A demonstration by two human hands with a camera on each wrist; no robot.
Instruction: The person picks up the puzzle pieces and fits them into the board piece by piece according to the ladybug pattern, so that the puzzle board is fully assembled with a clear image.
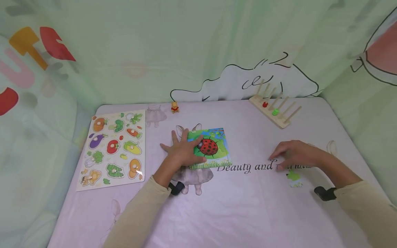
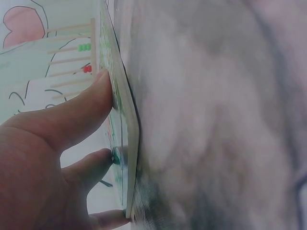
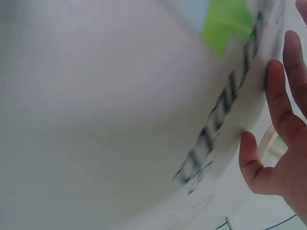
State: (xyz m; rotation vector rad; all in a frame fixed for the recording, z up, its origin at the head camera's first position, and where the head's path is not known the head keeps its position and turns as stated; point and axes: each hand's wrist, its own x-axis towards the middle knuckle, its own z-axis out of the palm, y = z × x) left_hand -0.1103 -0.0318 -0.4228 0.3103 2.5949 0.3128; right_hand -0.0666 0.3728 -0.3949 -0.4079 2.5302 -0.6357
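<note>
A square ladybug puzzle (image 1: 214,146) lies flat on the table, left of the printed lettering. My left hand (image 1: 180,151) rests on its left side with the fingers spread. In the left wrist view, the thumb (image 2: 96,98) and fingertips touch the face and edge of the puzzle board (image 2: 130,134). Over to the right, my right hand (image 1: 296,153) is low above the cloth, fingers loosely bent and holding nothing. Close beneath it lies a loose green and pale blue puzzle piece (image 1: 294,179), which the right wrist view also shows, blurred.
A vegetable peg puzzle board (image 1: 119,160) lies at the left. At the back are a small yellow bear figure (image 1: 175,107) in red and a wooden peg rack (image 1: 273,115) with red and green beads. Curtains surround the table's back and sides.
</note>
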